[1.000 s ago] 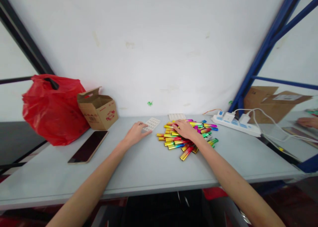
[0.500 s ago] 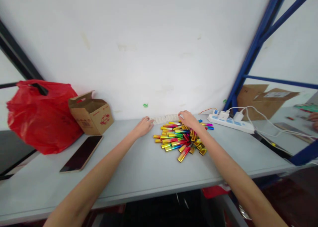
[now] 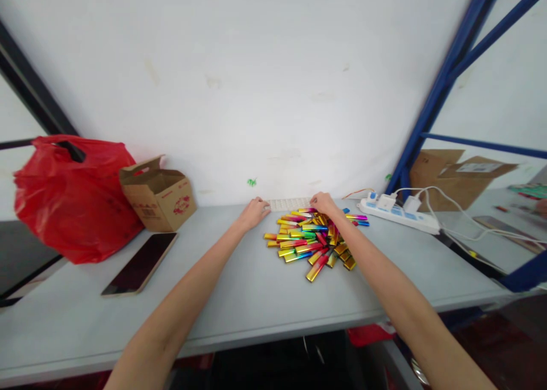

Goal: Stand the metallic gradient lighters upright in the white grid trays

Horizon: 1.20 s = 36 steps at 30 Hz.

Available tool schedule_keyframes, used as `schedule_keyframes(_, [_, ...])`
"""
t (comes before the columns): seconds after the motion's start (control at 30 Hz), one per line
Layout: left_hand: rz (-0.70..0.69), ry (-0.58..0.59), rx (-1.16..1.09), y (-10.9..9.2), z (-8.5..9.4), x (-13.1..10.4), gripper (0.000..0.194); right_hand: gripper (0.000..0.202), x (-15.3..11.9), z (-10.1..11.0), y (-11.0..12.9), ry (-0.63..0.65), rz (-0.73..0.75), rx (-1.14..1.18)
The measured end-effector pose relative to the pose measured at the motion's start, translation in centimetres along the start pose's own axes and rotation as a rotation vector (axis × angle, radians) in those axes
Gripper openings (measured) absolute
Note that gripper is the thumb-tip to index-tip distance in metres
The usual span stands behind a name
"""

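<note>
two bare hands reach to the back of the table (image 3: 239,299), at the two ends of a white gridded tray (image 3: 289,205) that lies right of the frame's centre, along the foot of the wall (image 3: 273,94). the left hand (image 3: 255,210) has its fingers bent and slightly parted at the tray's left end; the right hand (image 3: 325,202) has its fingertips drawn close together at the other end. i cannot tell whether either grips it.

a heap of shiny coloured sticks (image 3: 299,243) lies just in front of the tray, and the right forearm (image 3: 384,270) passes over the heap's right side. a white power strip (image 3: 399,214) with plugs and cables lies farther right, near a blue frame (image 3: 444,88) and an open carton (image 3: 453,179). at the frame's left stand a red bag (image 3: 81,202) and a small cardboard box (image 3: 173,205), a phone (image 3: 141,265) in front of them.

the wall stops the tray's far side. the table's front edge crosses the lower frame, with grey tabletop showing between it and the heap, and between phone and left hand.
</note>
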<state>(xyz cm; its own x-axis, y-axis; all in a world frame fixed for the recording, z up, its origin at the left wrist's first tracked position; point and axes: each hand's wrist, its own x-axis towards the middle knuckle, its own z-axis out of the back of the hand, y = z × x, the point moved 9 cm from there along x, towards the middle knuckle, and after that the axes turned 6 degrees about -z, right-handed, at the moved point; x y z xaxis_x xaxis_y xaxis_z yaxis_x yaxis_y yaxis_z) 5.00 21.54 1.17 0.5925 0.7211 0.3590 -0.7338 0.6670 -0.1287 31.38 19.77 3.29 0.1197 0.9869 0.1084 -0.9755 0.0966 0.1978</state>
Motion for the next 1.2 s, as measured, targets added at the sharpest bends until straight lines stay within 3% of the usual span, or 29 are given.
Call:
schedule_keyframes(0.4, [0.079,0.000,0.051,1.3,0.9,-1.7,0.037,0.022,-1.0,0.1,0.3,0.094,0.138,0.019])
schedule_keyframes(0.7, [0.074,-0.013,0.051,0.9,1.1,-2.2,0.041,0.014,-1.1,0.8,0.3,0.139,0.234,0.031])
schedule_keyframes(0.9, [0.060,-0.063,0.036,0.8,3.8,-3.9,0.045,0.011,-1.7,2.3,0.2,0.062,0.255,0.112])
schedule_keyframes(1.0, [0.041,-0.086,0.019,-0.2,5.6,-4.7,0.045,0.011,-2.8,3.5,0.5,0.028,0.280,0.165])
schedule_keyframes(1.07, [0.024,-0.105,-0.016,-1.5,6.8,-5.2,0.051,0.011,-4.3,4.5,1.6,0.009,0.335,0.233])
schedule_keyframes(1.2, [0.062,-0.136,-0.325,-4.0,8.4,-6.4,0.092,0.009,-8.9,5.9,6.6,0.015,0.569,0.419])
